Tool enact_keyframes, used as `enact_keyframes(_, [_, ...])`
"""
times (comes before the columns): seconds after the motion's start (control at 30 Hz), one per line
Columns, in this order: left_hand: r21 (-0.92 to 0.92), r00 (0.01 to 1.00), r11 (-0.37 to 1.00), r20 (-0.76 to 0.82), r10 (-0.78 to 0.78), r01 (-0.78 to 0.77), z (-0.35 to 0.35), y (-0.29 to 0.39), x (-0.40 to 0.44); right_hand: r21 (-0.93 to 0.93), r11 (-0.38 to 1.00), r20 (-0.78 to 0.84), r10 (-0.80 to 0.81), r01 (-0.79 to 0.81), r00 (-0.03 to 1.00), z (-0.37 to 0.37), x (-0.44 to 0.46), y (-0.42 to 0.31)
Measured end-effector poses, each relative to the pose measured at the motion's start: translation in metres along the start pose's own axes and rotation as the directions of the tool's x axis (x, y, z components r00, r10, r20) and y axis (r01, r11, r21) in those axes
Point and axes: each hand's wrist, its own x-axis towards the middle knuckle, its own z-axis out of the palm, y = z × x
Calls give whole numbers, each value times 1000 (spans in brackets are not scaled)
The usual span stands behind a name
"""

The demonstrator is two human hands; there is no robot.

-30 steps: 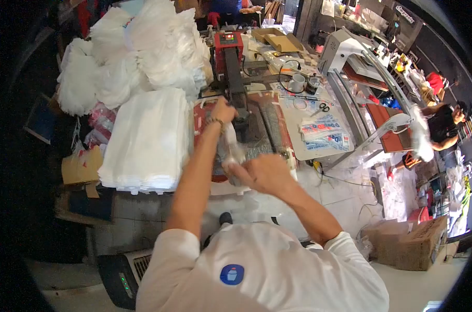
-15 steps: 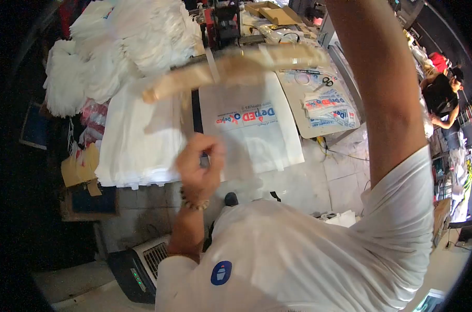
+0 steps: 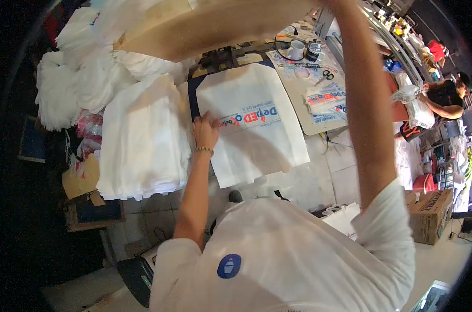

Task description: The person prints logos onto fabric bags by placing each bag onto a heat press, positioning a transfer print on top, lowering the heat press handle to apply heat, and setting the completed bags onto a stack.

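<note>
My left hand [image 3: 207, 132], with a beaded bracelet at its wrist, rests on the left edge of a white bag [image 3: 241, 161], its fingers spread. Blue and red "DepED" lettering is printed on the bag, which lies flat over a dark-edged board [image 3: 193, 99]. Above it a large tan frame [image 3: 210, 34], blurred, spans the top of the view. My right arm reaches up to the frame's right end, where my right hand [image 3: 334, 4] is cut off by the picture's top edge and its fingers are hidden.
A thick stack of white bags [image 3: 142, 140] stands left of the board, with bundled white bags [image 3: 64, 86] behind. On the right, a side board [image 3: 319, 127] carries scissors [image 3: 325, 77], a mug [image 3: 295, 49] and printed pieces. Another person [image 3: 447, 96] works at far right.
The tan frame has risen and looks larger, nearer the camera. My left hand has moved from in front of the bag onto its left edge, its fingers opening out. The view has shifted slightly.
</note>
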Motion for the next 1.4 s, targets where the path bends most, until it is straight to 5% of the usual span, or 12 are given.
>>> enact_keyframes(0.1, [72, 993, 997, 111, -43, 36, -3, 7, 14, 95, 686, 394, 640, -722, 660, 3, -184, -15])
enact_keyframes(0.13, [78, 981, 990, 152, -125, 114, -7, 14, 17, -43, 595, 417, 741, -803, 527, 14, -251, -1])
enact_keyframes(0.3, [-222, 951, 966, 303, -62, 134, 13, -22, 33, -277, 567, 95, 819, -776, 565, 49, -508, -25])
enact_keyframes(0.37, [-356, 932, 913, 358, -65, 200, 8, -11, 36, 279, 91, 30, 994, -956, 103, 55, -524, -48])
enact_keyframes(0.47, [-35, 926, 929, 73, 371, -370, 8, 28, 10, 296, 79, 39, 995, -952, 95, 57, -539, -50])
enact_keyframes(0.53, [-220, 779, 807, 216, 588, -548, -6, 65, -19, 378, 37, 54, 997, -925, 62, 59, -530, -52])
enact_keyframes(0.97, [-545, 682, 706, 298, 668, -453, -15, 127, -68, 356, 114, 113, 980, -927, 164, 58, -501, -9])
enact_keyframes(1.07, [-821, 413, 542, 438, 799, -178, -37, 144, -99, 463, 58, 146, 979, -885, 140, 61, -458, 14])
enact_keyframes(1.13, [-601, -30, 766, 782, 622, 226, -46, 151, -123, 341, 56, 258, 954, -938, 151, 64, -430, 42])
enact_keyframes(1.23, [-537, -11, 839, 842, 540, 89, -39, 147, -151, 152, 584, 268, 752, -797, 602, 81, -417, 67])
enact_keyframes(1.27, [-571, 80, 785, 794, 602, -239, -27, 132, -164, 224, 549, 393, 705, -805, 590, 71, -411, 66])
enact_keyframes(1.4, [-442, -15, 876, 891, 453, 196, -31, 125, -169, 313, 352, 222, 876, -882, 428, -20, -469, 1])
